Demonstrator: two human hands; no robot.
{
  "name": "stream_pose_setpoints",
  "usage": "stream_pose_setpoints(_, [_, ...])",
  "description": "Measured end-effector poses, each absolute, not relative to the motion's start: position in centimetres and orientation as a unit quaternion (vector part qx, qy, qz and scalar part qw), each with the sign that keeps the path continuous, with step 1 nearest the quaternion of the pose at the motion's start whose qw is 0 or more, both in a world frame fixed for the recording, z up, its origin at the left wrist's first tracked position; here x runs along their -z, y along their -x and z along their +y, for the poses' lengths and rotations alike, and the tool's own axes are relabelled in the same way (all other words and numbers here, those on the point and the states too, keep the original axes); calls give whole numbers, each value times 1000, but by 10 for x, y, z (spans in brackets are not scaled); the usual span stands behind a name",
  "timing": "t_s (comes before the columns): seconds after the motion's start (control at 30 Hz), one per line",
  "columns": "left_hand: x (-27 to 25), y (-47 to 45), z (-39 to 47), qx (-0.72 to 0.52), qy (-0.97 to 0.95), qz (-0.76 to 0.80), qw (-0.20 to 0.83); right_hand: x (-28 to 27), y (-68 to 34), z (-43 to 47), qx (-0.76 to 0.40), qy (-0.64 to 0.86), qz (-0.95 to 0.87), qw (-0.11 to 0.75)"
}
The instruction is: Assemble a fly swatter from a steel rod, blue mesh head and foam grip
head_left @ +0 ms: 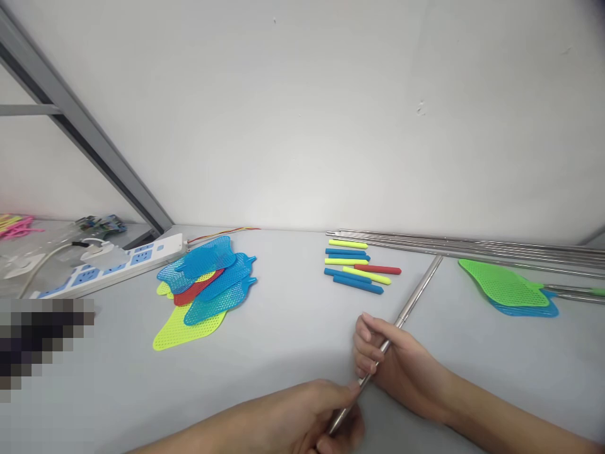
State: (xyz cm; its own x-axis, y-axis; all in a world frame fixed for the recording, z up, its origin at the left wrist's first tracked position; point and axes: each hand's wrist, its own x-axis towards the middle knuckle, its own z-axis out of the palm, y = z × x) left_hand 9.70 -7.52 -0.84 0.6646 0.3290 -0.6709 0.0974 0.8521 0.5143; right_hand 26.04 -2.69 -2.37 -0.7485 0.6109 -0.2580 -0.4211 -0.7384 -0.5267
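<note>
A shiny telescopic metal rod [420, 287] slants from the lower middle up to the right, its far end near the rods at the wall. My right hand [385, 350] has its fingers curled around the middle of the rod. Lower down, my left hand [326, 410] grips the near part between thumb and fingers; some of those fingers are cut off by the bottom edge. Beyond the hands lie several blue, yellow and red plastic handles [357, 277]. To the left is a pile of leaf-shaped mesh fly swatter heads [217, 296] in blue, yellow and red.
Several long metal rods [472, 244] lie along the wall. Green [508, 284] and blue swatter heads on rods rest at the right. A white power strip [113, 268] with a plugged-in cable stands at the left, near a grey metal frame [94, 132] and plastic bags.
</note>
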Motion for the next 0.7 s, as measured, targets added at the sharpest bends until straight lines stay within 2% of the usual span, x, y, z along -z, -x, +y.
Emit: stream_pose_setpoints(0.7, [5, -93, -72, -12, -296, 407, 864, 23, -260, -28, -904, 202, -254, 280])
